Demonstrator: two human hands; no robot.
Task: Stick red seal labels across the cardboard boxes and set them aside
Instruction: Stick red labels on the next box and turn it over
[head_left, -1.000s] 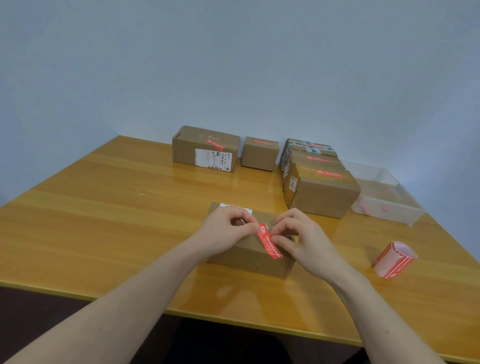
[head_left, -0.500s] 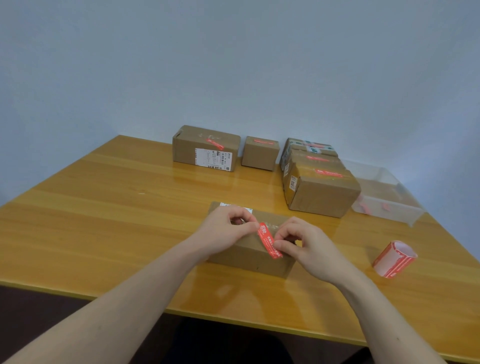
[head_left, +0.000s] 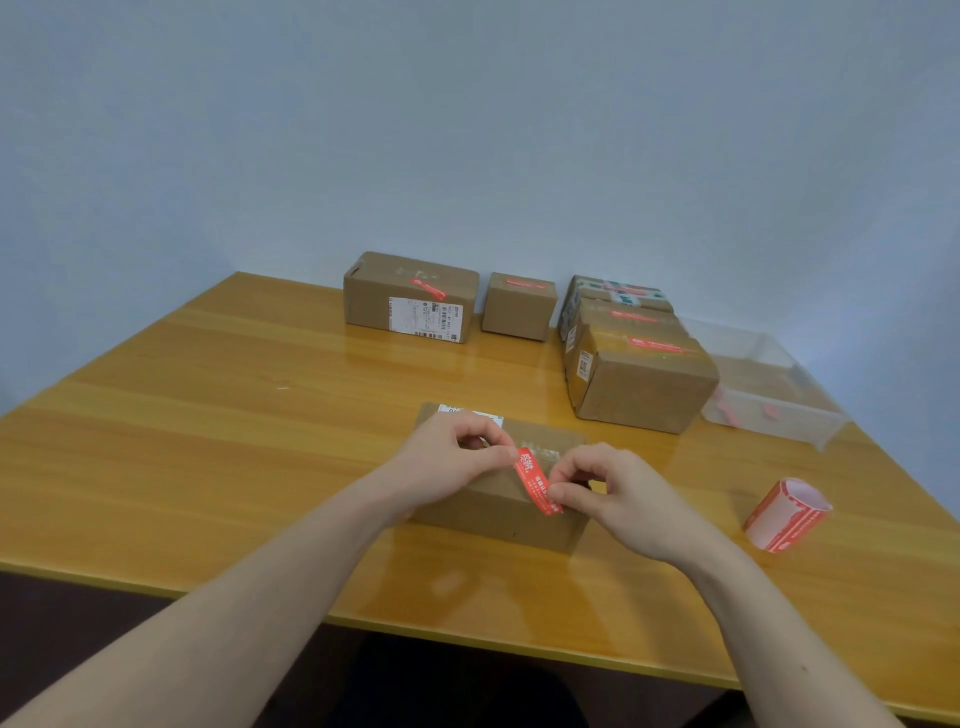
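A brown cardboard box (head_left: 493, 512) lies on the wooden table (head_left: 234, 426) right in front of me. A red seal label (head_left: 535, 480) runs slantwise over its top front edge. My left hand (head_left: 449, 462) pinches the label's upper end against the box top. My right hand (head_left: 621, 499) pinches the lower end near the box's front face. A roll of red labels (head_left: 784, 514) lies on the table to the right of my right hand.
Sealed boxes stand at the back: a long one (head_left: 410, 296), a small one (head_left: 519, 306), and a row of three (head_left: 639, 374) at the right. A clear plastic bin (head_left: 769, 410) with red scraps sits at the far right. The table's front edge is close below my forearms.
My right hand slid down and toward me along the label, to its lower end. My left hand and the box stayed put.
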